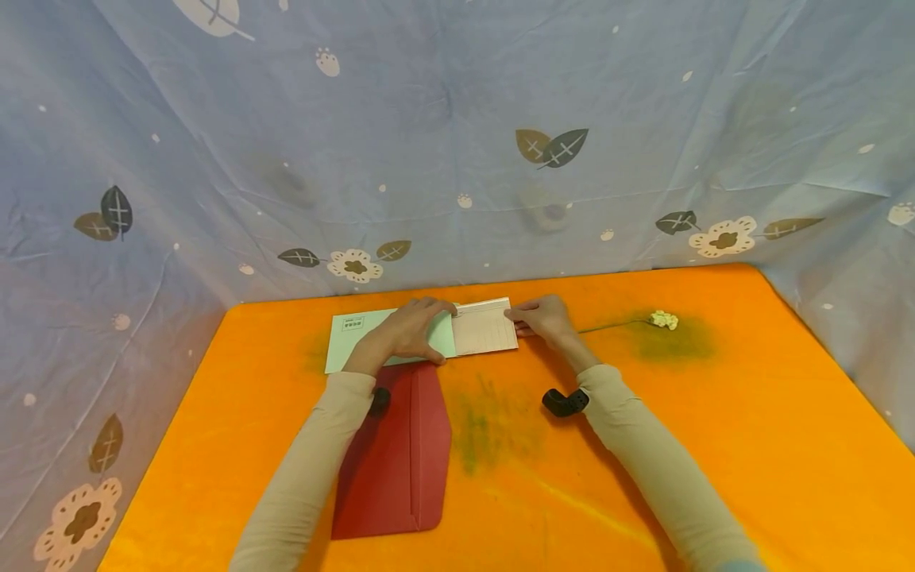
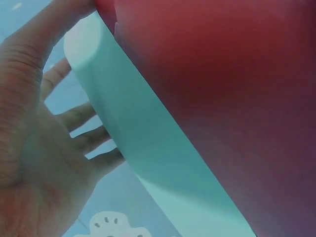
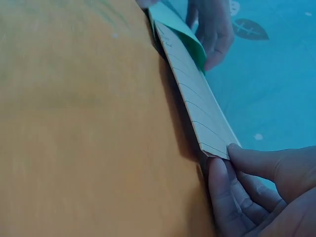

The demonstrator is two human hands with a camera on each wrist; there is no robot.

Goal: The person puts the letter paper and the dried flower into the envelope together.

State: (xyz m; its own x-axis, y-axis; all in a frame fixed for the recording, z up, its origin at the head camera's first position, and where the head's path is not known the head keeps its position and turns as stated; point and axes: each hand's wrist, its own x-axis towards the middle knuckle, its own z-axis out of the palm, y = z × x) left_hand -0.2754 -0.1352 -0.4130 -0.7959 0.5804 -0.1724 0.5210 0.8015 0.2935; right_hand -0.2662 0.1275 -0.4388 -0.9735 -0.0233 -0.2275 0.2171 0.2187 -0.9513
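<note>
A pale green envelope lies near the back of the table, its open end to the right. A folded sheet of lined paper sticks partly out of that end; the rest of it is hidden. My left hand spans the envelope and holds it by its two long edges, thumb on the near edge and fingers on the far one. The envelope bulges in the left wrist view. My right hand pinches the outer end of the lined paper between thumb and fingers.
A red envelope with its flap unfolded lies below the green one, under my left forearm. To the right of my right hand is a pale yellow flower on a thin stem. Patterned blue cloth hangs behind the orange tabletop.
</note>
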